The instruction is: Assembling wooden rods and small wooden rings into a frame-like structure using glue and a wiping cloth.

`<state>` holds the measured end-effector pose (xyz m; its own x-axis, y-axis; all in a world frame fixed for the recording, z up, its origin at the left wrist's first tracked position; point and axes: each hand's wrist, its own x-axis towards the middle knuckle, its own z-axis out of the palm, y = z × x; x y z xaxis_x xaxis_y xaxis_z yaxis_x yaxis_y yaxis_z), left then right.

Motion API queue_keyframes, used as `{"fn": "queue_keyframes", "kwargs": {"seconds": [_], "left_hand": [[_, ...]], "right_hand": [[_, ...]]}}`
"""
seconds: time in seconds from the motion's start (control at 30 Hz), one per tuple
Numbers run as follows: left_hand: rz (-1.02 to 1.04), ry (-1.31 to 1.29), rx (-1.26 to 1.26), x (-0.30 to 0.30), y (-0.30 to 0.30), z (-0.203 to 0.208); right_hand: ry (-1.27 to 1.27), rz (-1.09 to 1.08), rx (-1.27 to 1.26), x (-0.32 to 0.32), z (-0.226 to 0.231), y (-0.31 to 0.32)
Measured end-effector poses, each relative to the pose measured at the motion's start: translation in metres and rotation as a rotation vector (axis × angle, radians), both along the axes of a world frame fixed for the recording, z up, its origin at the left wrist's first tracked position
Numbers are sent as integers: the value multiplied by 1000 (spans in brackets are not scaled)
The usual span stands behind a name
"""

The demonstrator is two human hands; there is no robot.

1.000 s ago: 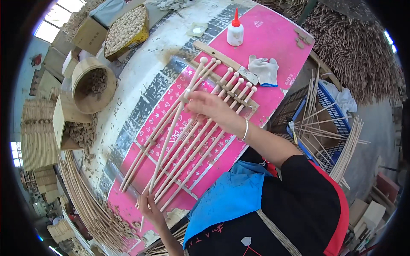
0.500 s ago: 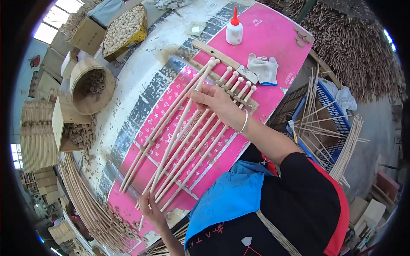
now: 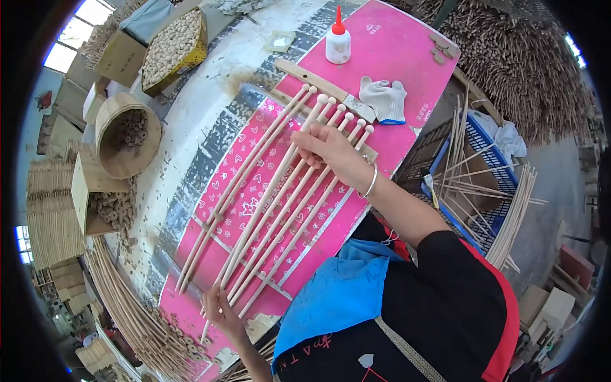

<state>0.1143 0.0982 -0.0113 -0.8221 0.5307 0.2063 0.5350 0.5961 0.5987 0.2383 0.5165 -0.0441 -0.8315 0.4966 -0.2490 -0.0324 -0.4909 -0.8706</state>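
Observation:
My right hand (image 3: 326, 148) is closed around a thin wooden stick (image 3: 270, 184) just below its round ball end. Near the front left of the pink board (image 3: 398, 57), my left hand (image 3: 221, 313) pinches the lower end of that stick. Close to my right hand, several similar ball-ended sticks (image 3: 299, 210) lie side by side, their balls in a row by a wooden strip (image 3: 318, 83). Two more ball-ended sticks (image 3: 238, 181) lie together to the left, with a small piece around them. My right palm and fingers partly hide the sticks beneath.
A white bottle with a red nozzle (image 3: 338, 44) and a white glove (image 3: 383, 99) sit on the board. Beyond are a box of wooden balls (image 3: 202, 48), a round wooden tub (image 3: 159, 137) and bundled sticks (image 3: 121, 305). A blue crate (image 3: 499, 159) with sticks stands at right.
The held stick's ball end has moved right, away from the two left sticks and toward the row. My right hand moved with it; my left hand stays near the lower end. The view shifted slightly.

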Motion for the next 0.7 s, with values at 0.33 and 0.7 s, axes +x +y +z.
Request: {"fn": "queue_keyframes", "kwargs": {"seconds": [0.33, 0.7], "left_hand": [[9, -33, 30, -7, 8, -3], [-33, 38, -69, -28, 45, -11]], "right_hand": [[21, -59, -1, 7, 5, 7], [-229, -209, 381, 0, 1, 46]]}}
